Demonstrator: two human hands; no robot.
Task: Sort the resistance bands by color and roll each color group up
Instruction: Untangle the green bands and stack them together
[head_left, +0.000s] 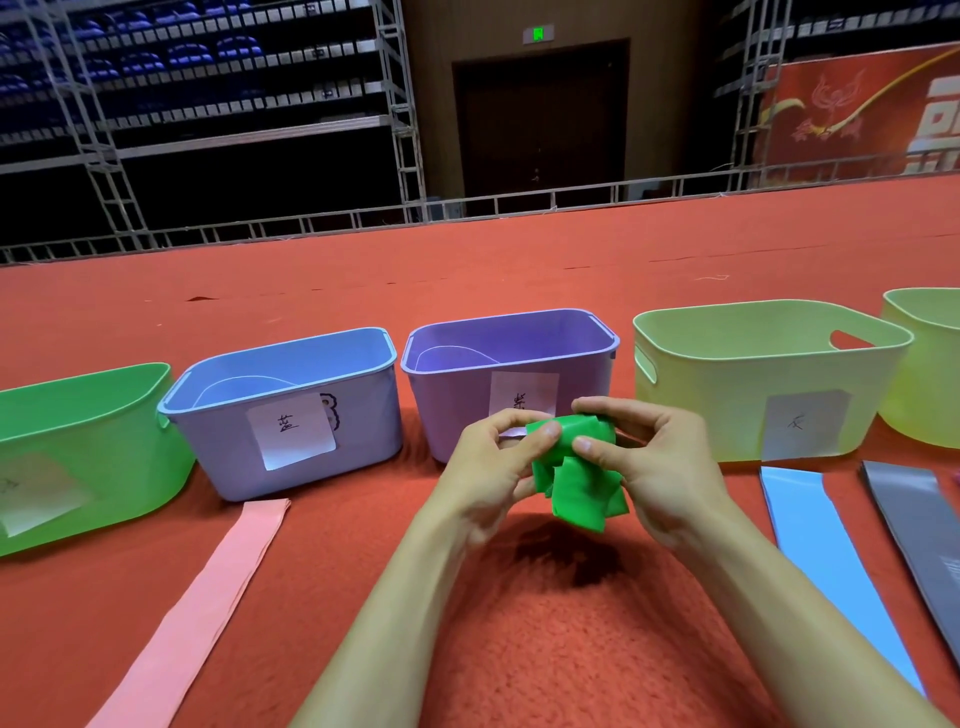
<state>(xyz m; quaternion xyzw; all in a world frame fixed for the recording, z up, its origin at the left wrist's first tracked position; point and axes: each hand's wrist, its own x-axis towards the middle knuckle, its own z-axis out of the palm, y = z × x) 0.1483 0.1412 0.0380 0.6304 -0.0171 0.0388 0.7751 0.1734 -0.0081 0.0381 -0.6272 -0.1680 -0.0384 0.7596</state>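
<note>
Here we see the left hand (493, 462) and right hand (649, 467) with fingers closed on a glossy green band (576, 467), partly rolled, above open red carpet (519, 649) before the purple bin (467, 405). At 8 o'clock lies a flat pink band (208, 597); at 4 o'clock, blue (831, 561) and grey bands (924, 530).
</note>
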